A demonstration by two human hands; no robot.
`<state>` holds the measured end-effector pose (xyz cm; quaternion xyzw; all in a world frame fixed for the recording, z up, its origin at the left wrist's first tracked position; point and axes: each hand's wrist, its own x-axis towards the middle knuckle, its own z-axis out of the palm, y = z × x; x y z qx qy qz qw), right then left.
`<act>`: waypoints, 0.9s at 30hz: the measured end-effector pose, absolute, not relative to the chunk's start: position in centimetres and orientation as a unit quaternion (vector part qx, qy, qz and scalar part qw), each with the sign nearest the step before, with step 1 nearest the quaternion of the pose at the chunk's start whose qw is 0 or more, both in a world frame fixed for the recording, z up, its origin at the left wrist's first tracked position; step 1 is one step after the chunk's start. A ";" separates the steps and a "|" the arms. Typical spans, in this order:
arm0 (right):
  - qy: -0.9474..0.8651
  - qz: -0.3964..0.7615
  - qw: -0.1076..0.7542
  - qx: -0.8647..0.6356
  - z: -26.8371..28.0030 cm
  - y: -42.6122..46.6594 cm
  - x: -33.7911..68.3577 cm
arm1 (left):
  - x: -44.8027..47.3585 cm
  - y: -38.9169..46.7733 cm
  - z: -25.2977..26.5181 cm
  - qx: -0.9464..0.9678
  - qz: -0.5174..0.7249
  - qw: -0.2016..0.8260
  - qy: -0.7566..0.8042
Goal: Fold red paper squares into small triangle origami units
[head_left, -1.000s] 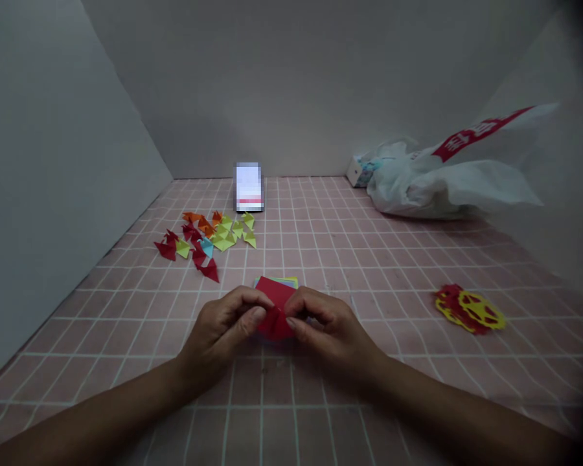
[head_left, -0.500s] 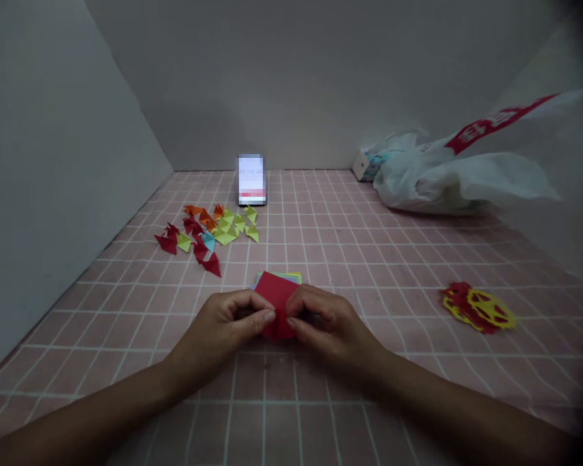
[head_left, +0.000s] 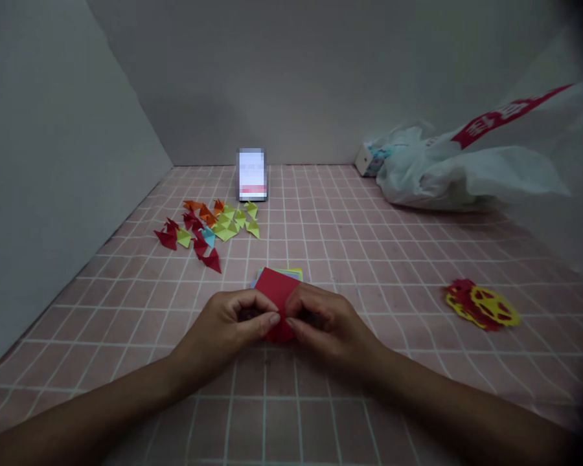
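Between both hands is a red sheet of origami paper (head_left: 278, 285), held just above the table with one corner pointing away from me. My left hand (head_left: 238, 323) pinches its left side between thumb and forefinger. From the other side my right hand (head_left: 325, 320) pinches the paper too, its curled fingers covering the right part. The two thumb tips are close together near the paper's lower middle. Beneath and behind the red sheet, a stack of coloured paper (head_left: 295, 273) shows yellow, green and bluish edges.
Several small folded paper cranes (head_left: 226, 226) in red, orange, yellow and blue lie at the left. A phone (head_left: 252, 173) with a lit screen stands at the back. Red and yellow paper cut-outs (head_left: 493, 307) lie right; a white plastic bag (head_left: 427, 178) and small box (head_left: 366, 160) sit back right.
My left thumb and fingertips have moved slightly right, closer to the right hand. Both hands keep their pinch on the red paper. The whole view has shifted a little.
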<state>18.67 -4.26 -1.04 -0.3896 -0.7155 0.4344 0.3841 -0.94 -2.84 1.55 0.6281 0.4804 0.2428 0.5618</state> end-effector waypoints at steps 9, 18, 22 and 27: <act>-0.714 0.434 0.387 -0.391 -0.8 -4.5 18.7 | -0.7 -2.9 2.0 0.646 0.250 0.530 0.489; -0.767 0.367 0.427 -0.309 -0.7 -4.6 18.4 | -0.5 -2.9 2.2 0.621 0.299 0.538 0.485; -0.759 0.369 0.429 -0.320 -0.9 -4.6 18.3 | -0.5 -3.1 1.9 0.613 0.307 0.548 0.479; -0.743 0.380 0.433 -0.342 -0.7 -4.8 18.4 | -0.3 -3.3 1.8 0.607 0.310 0.554 0.479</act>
